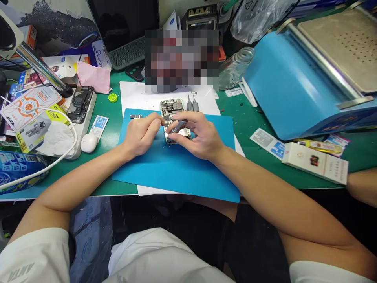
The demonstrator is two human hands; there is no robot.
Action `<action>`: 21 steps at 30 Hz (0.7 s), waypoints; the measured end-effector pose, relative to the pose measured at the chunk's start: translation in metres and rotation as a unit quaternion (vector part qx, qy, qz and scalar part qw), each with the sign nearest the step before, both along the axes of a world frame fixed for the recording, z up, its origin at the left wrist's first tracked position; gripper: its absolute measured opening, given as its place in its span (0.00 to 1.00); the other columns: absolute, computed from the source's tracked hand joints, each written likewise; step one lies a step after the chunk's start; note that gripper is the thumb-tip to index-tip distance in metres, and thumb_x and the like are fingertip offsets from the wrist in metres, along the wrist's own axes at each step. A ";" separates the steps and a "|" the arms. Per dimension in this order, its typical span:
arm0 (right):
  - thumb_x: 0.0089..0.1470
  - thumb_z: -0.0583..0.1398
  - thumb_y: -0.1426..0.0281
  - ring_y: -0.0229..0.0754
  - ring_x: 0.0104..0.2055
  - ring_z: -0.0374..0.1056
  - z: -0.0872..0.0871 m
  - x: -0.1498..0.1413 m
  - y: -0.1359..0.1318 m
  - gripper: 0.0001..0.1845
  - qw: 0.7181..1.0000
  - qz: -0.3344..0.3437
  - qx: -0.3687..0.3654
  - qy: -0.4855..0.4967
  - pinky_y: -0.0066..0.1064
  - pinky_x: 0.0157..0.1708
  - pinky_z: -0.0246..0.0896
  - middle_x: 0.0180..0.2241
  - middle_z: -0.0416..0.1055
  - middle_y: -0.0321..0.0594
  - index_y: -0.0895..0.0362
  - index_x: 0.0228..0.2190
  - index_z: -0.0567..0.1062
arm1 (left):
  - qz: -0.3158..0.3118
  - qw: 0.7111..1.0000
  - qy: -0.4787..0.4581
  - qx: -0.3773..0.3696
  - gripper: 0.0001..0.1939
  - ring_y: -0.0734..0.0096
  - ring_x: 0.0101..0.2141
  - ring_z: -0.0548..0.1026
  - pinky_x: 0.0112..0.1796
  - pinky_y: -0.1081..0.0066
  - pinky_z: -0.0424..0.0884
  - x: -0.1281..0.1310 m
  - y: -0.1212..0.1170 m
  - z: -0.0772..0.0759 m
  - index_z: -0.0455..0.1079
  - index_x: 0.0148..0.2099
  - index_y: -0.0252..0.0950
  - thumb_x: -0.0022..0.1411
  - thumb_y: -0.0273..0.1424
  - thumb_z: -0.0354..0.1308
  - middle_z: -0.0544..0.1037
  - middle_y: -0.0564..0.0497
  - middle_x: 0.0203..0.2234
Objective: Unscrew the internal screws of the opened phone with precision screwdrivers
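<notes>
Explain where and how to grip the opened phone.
The opened phone is probably best pinched by its long side edges, from left and right: its insides lie exposed on top, while its outline offers two straight opposite sides.

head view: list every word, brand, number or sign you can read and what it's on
"ANTA": left white sleeve, upside down.
"LCD": blue-and-white box, sideways.
"BATTERY", probably: yellow box.
Opened phone: nothing readable.
Too small or blurred: orange-and-white box, white carton, left card, right card, blue packet, plastic bag, black box, and all remaining print.
</notes>
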State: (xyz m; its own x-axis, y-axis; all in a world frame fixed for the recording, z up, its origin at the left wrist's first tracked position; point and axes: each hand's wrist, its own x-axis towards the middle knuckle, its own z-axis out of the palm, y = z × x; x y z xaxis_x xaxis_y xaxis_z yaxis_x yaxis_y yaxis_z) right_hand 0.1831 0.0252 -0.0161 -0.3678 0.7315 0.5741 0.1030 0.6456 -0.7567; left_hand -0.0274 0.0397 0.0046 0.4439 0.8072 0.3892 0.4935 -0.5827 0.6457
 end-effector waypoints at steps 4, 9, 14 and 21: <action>0.61 0.65 0.71 0.42 0.40 0.79 0.002 0.000 0.000 0.23 0.998 -0.040 0.033 0.037 0.37 0.38 0.78 0.42 0.76 0.35 0.45 0.54 0.67 | -0.002 1.000 0.015 0.005 0.23 0.72 0.22 0.69 0.29 0.70 0.61 0.000 -0.001 0.001 0.73 0.40 0.37 0.75 0.42 0.41 0.71 0.55 0.21; 0.61 0.65 0.70 0.45 0.37 0.78 0.006 0.002 0.005 0.24 0.988 -0.124 0.037 0.085 0.40 0.36 0.77 0.37 0.77 0.35 0.44 0.56 0.65 | -0.013 0.998 0.050 0.032 0.14 0.76 0.18 0.65 0.25 0.73 0.58 0.001 -0.003 -0.001 0.76 0.40 0.37 0.69 0.39 0.53 0.67 0.59 0.16; 0.62 0.64 0.69 0.45 0.37 0.77 0.005 0.002 0.008 0.25 0.983 -0.152 0.040 0.098 0.40 0.36 0.75 0.38 0.78 0.36 0.44 0.57 0.64 | -0.014 0.995 0.087 0.056 0.17 0.75 0.19 0.68 0.25 0.73 0.57 0.001 -0.001 -0.007 0.79 0.48 0.38 0.68 0.43 0.57 0.72 0.57 0.18; 0.61 0.64 0.68 0.43 0.37 0.77 0.005 -0.001 0.007 0.24 0.981 -0.158 0.021 0.107 0.39 0.37 0.75 0.37 0.78 0.35 0.46 0.55 0.65 | -0.031 0.989 0.112 0.086 0.16 0.74 0.21 0.71 0.25 0.73 0.57 0.000 0.001 -0.014 0.79 0.50 0.38 0.71 0.42 0.57 0.76 0.55 0.20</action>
State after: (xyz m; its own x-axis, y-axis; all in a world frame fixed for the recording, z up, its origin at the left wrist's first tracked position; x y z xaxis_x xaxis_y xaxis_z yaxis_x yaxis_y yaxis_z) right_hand 0.1820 0.0323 -0.0110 0.0054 0.7642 0.6449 0.1442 0.6376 -0.7568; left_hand -0.0272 0.0409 -0.0090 0.5816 0.7054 0.4051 0.5724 -0.7087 0.4124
